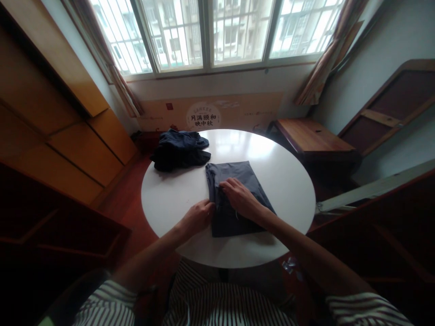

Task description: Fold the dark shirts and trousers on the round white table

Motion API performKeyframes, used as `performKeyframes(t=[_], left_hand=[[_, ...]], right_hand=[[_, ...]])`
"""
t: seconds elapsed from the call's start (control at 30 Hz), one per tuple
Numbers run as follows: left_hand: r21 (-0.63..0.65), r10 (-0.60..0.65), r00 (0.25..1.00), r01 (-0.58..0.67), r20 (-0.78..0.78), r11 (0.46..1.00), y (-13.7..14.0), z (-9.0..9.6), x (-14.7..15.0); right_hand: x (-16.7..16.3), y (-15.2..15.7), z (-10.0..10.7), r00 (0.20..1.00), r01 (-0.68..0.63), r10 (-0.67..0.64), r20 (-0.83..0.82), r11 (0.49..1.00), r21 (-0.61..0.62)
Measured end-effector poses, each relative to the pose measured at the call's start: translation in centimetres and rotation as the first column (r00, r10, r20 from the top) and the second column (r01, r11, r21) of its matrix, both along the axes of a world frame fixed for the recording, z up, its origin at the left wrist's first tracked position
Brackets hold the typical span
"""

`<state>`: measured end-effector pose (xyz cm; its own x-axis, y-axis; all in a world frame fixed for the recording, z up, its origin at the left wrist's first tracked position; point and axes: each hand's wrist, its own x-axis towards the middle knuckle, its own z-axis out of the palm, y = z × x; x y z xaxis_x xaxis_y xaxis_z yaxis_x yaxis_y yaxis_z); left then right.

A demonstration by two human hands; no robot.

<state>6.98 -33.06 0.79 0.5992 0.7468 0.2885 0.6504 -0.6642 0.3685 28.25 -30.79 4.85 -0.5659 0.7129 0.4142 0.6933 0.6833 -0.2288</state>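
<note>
A dark grey garment (243, 172), folded into a rough rectangle, lies flat on a round white table (163, 199). A short white cord, perhaps a drawstring, shows by my right wrist. My left hand (199, 215) is closed at the garment's left edge, its fingertips gripping the cloth there. Over the middle of the garment, my right hand (238, 194) bends its fingers down and pinches the fabric near the left side; the thumb is mostly hidden.
A heap of dark blue and black clothes (181, 149) sits at the table's back left. Behind stands a printed cardboard panel (238, 111) under the window. To the right are a low wooden table (312, 133) and a leaning wooden frame (384, 115). Cabinets (88, 145) line the left.
</note>
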Motion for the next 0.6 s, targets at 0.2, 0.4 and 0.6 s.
performKeyframes(t=[0.2,0.4,0.6], left_hand=[[-0.454,0.360,0.876,-0.192,0.320,0.870,7.3,-0.2,1.0],[-0.458,0.382,0.877,-0.223,0.291,0.861,13.8,-0.3,2.0],[-0.234,0.390,0.901,-0.344,0.191,0.909,13.4,-0.3,3.4]], right_hand=[[-0.6,-1.0,-1.1,0.989,-0.147,0.149,0.023,0.987,-0.056],[-1.2,-1.1,-1.1,0.944,-0.017,0.002,-0.330,0.999,-0.044],[-0.2,-0.6,0.1,0.787,0.177,-0.210,-0.580,0.978,-0.114]])
